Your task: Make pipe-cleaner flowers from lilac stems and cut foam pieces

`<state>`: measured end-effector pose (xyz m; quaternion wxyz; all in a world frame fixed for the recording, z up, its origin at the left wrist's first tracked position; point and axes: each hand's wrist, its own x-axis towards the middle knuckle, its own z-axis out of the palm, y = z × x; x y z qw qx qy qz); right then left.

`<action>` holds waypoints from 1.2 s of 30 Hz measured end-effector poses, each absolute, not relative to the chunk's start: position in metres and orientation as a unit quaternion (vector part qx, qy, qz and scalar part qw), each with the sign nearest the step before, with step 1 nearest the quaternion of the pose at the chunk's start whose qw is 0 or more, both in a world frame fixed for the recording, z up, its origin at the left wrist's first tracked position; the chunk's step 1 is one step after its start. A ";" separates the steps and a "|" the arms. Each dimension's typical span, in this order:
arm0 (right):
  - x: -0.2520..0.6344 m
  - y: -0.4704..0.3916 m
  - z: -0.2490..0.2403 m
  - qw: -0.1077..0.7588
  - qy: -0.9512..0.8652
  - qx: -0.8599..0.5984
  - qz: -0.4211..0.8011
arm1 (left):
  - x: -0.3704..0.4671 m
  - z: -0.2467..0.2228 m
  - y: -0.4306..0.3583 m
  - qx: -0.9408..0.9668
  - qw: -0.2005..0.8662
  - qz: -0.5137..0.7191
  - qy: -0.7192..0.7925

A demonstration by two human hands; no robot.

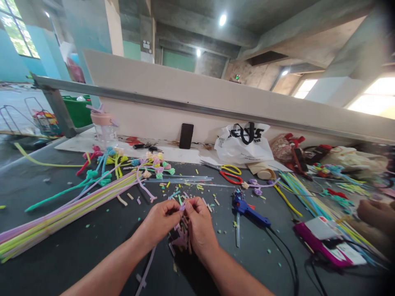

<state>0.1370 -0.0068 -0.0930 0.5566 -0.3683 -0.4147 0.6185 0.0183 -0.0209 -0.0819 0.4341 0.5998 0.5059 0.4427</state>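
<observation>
My left hand (163, 218) and my right hand (200, 222) meet over the dark table, thumbs and fingertips pinched together on a small lilac pipe cleaner piece (182, 207). Most of that piece is hidden by the fingers. Cut pipe cleaner bits (182, 238) lie in a pile just beneath the hands. A long lilac pipe cleaner (150, 259) runs down toward the front edge, left of the pile. Right of my right hand rests a blue hot glue gun (251, 210) with a clear glue stick in it.
A bundle of pastel pipe cleaners (77, 203) lies left, near finished fuzzy flowers (159, 164). Behind are scissors (230, 174), clear glue sticks (182, 179), a phone (186, 136), a white bag (243, 144) and a bottle (104, 127). At right are a magenta box (330, 242) and another person's hand (375, 216).
</observation>
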 end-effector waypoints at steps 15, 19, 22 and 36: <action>0.144 -0.002 -0.091 0.512 -0.457 -0.361 0.632 | 0.014 -0.081 -0.020 0.580 0.445 0.435 0.527; 0.144 0.000 -0.093 0.514 -0.459 -0.376 0.619 | 0.015 -0.084 -0.019 0.574 0.455 0.424 0.532; 0.144 0.000 -0.092 0.516 -0.455 -0.380 0.619 | 0.017 -0.083 -0.019 0.558 0.459 0.446 0.529; 0.143 -0.002 -0.086 0.498 -0.469 -0.421 0.595 | 0.018 -0.078 -0.026 0.631 0.313 0.488 0.516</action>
